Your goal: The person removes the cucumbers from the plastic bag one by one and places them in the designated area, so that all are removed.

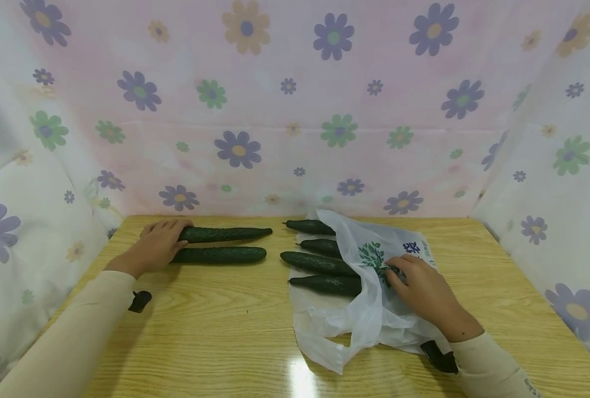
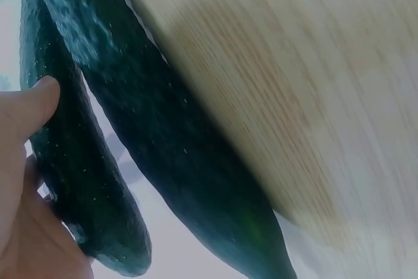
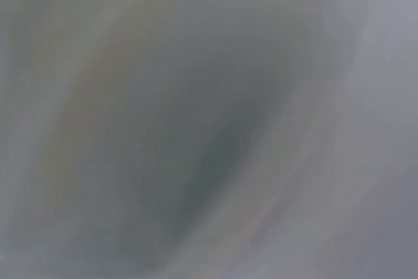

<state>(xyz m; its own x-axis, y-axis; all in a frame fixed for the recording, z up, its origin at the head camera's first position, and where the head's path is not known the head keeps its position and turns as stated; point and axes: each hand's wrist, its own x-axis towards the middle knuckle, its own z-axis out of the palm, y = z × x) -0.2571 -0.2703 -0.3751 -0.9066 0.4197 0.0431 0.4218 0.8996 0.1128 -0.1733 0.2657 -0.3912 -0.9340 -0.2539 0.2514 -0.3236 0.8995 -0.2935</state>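
Two dark green cucumbers lie on the left of the table: a farther cucumber (image 1: pixel 227 234) and a nearer cucumber (image 1: pixel 220 255). My left hand (image 1: pixel 161 243) grips the farther one near its left end; the left wrist view shows the thumb (image 2: pixel 44 101) on its bumpy skin. A white plastic bag (image 1: pixel 346 229) lies on the right, and several cucumbers (image 1: pixel 319 263) poke from its mouth side by side. Over the bag's printed side, my right hand (image 1: pixel 424 290) pinches the film with bent fingers. Whether a cucumber is also gripped through it is hidden. Blurred pale film (image 3: pixel 353 129) fills the right wrist view.
The wood-grain table (image 1: pixel 215 342) ends at a flower-printed cloth (image 1: pixel 285 182) behind, with similar cloth on both sides. Loose bag handles (image 1: pixel 332 354) spread toward the front. A gap of tabletop separates the left cucumbers from the bagged ones.
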